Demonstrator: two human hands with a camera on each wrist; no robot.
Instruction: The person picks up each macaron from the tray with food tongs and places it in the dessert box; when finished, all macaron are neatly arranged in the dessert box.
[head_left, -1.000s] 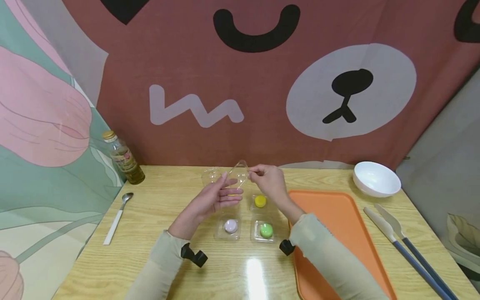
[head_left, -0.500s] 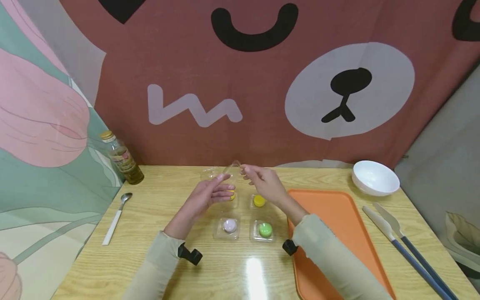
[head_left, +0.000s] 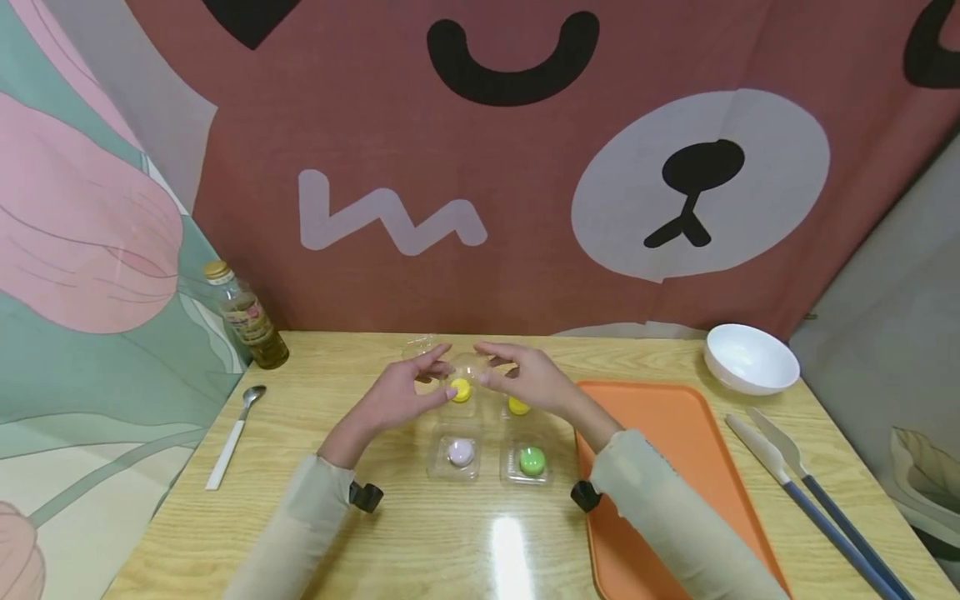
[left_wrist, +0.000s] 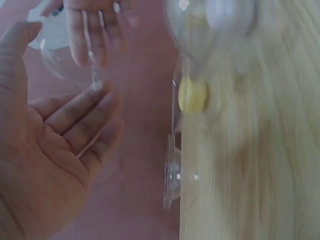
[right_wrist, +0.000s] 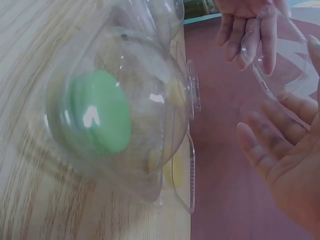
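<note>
Between my two hands a clear plastic domed lid [head_left: 468, 365] hangs over the back yellow macaron [head_left: 461, 390]. My left hand [head_left: 397, 392] holds its left side between thumb and fingers, and its palm shows in the left wrist view. My right hand [head_left: 531, 379] holds the opposite side; in the right wrist view the lid's edge [right_wrist: 261, 80] meets my fingers. A second yellow macaron [head_left: 518, 407] lies partly under my right hand. In front sit a lilac macaron [head_left: 461, 452] and a green macaron [head_left: 532, 461], each in a clear plastic case.
Another clear plastic piece [head_left: 420, 343] lies behind my left hand. Left are a bottle [head_left: 255, 325] and a white-handled spoon [head_left: 232, 442]. On the right are an orange tray [head_left: 660, 408], a white bowl [head_left: 753, 360], a knife [head_left: 765, 446] and a similar blue-handled utensil [head_left: 783, 437].
The lid, earlier tilted upright in my right fingers, is now lower and flatter over the yellow macaron. My left hand has turned and now holds its other side.
</note>
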